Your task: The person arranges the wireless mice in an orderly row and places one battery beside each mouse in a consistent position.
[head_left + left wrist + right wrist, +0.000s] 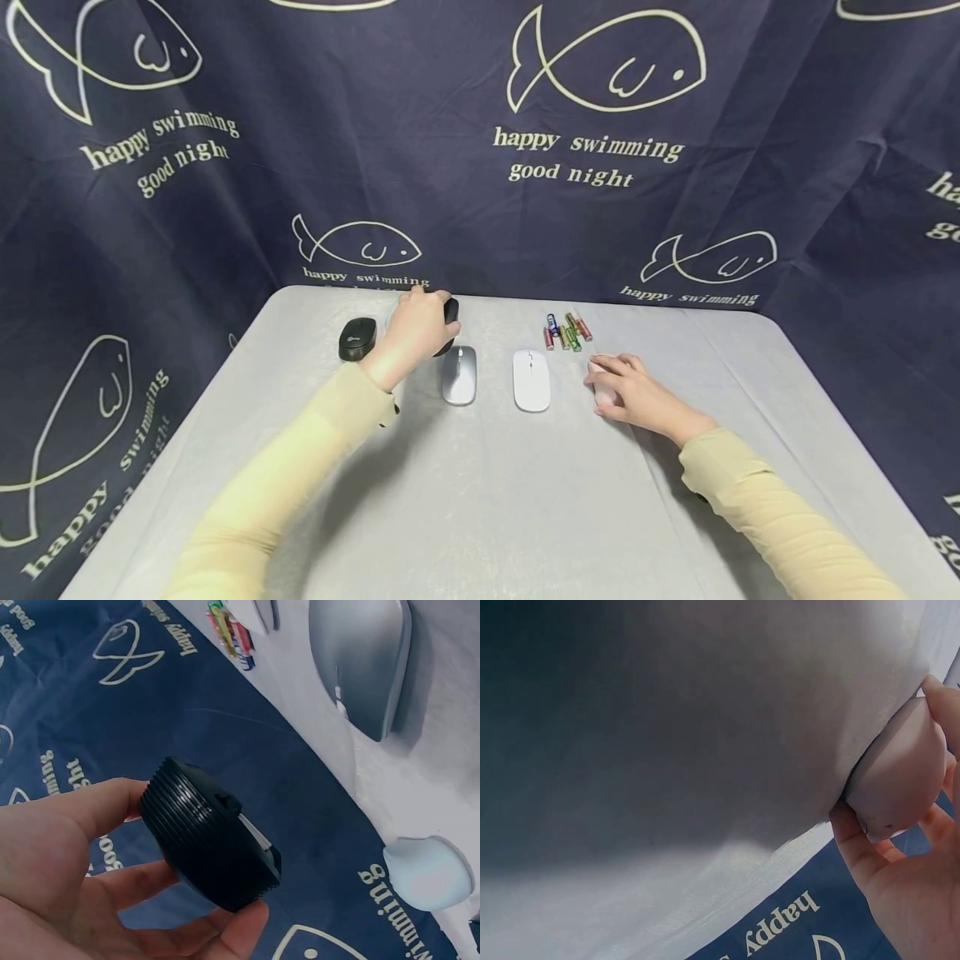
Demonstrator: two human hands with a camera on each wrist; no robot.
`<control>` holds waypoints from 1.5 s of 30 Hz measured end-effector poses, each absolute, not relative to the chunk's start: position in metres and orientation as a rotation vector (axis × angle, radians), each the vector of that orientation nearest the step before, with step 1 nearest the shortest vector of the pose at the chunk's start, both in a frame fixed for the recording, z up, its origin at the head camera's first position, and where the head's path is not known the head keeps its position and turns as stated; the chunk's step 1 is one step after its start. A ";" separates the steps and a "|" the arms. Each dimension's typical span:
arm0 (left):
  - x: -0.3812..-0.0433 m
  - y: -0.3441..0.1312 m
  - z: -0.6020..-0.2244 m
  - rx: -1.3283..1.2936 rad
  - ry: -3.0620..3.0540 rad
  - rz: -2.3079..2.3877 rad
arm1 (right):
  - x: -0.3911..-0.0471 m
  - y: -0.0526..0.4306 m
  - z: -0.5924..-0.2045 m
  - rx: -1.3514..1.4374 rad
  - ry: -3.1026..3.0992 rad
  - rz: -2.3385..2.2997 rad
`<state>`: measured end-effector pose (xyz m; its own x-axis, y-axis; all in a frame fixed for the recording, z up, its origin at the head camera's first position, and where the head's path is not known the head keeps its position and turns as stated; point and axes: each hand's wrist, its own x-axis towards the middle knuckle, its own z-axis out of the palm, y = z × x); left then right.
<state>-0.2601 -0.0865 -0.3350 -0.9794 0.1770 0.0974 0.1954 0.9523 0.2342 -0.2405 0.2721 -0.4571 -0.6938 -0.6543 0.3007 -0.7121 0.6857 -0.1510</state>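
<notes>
My left hand holds a black computer mouse with ribbed sides by its edges, thumb on one side and fingertips on the other. In the left wrist view the mouse is tilted, with its ribbed side towards the camera. On the right, my right hand grips a pale pinkish mouse at the table, thumb and fingers around its sides. Between the hands lie a grey mouse and a white mouse.
Another black mouse sits at the left. A pale blue mouse is mostly hidden behind my left hand in the head view. Several small coloured batteries lie towards the back. A dark fish-print curtain hangs behind the white-covered table.
</notes>
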 end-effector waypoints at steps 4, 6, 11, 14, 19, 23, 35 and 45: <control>-0.248 -0.086 -0.332 -0.318 -3.010 -0.388 | -0.241 0.272 -0.457 1.092 -2.683 0.379; -0.243 -0.086 -0.332 -0.331 -3.003 -0.367 | -0.241 0.272 -0.457 1.088 -2.688 0.379; -0.228 -0.086 -0.333 -0.373 -2.984 -0.320 | -0.241 0.272 -0.457 1.097 -2.679 0.380; -0.219 -0.086 -0.335 -0.402 -2.971 -0.319 | -0.241 0.272 -0.457 1.105 -2.673 0.377; -0.205 -0.088 -0.340 -0.446 -2.946 -0.300 | -0.243 0.271 -0.457 1.123 -2.649 0.385; -0.195 -0.089 -0.346 -0.483 -2.921 -0.297 | -0.243 0.271 -0.456 1.131 -2.636 0.393; -0.172 -0.087 -0.357 -0.511 -2.894 -0.298 | -0.241 0.271 -0.456 1.102 -2.682 0.395; -0.158 -0.085 -0.377 -0.598 -2.857 -0.262 | -0.241 0.271 -0.456 1.097 -2.684 0.387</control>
